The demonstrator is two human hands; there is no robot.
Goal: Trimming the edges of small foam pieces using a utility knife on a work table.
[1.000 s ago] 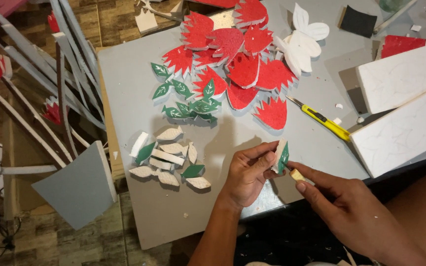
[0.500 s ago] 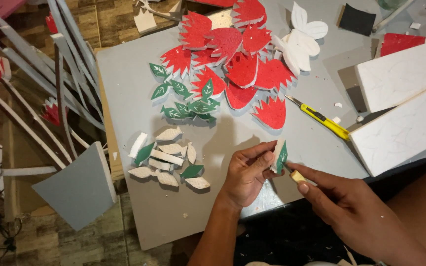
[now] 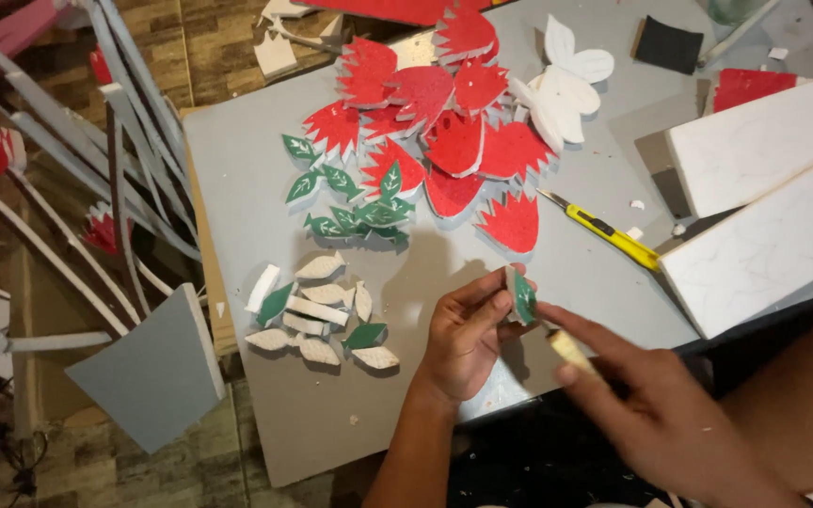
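Left hand (image 3: 468,339) pinches green foam leaf (image 3: 522,295) near board's (image 3: 237,169) front edge; right hand (image 3: 651,414) holds pale stick (image 3: 571,353) just beside it.

Home craft corner: foam cutouts (image 3: 454,141), utility knife (image 3: 599,229), worn wood floor (image 3: 209,47).

We find the right hand (image 3: 661,414) blurred, its wrist cut off at the lower right of the frame. The small pale tool (image 3: 568,350) in its fingers is too smeared to identify. The left hand (image 3: 468,339) covers the lower part of the green leaf piece (image 3: 522,295). The white foam boards (image 3: 764,202) run off the right edge. The red sheet (image 3: 397,9) is cropped at the top.
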